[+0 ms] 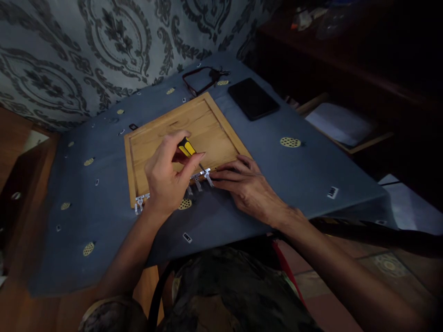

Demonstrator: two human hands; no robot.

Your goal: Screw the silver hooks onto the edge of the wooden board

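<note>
A framed wooden board lies flat on the cloth-covered table. Along its near edge runs a shiny metal hook rail with several hooks hanging over the side. My left hand is closed around the handle of a yellow and black screwdriver. The screwdriver's shaft slants down to the right, its tip at the rail close to the rightmost visible hook. My right hand lies at the board's near right corner, with its thumb and fingertips against the rail beside that tip. My left hand and wrist hide the rail's middle.
Behind the board lie eyeglasses and a dark keys-like bunch. A black tablet-like device is to the right of them. A patterned wall borders the blue tablecloth. Dark furniture with an open drawer stands at right.
</note>
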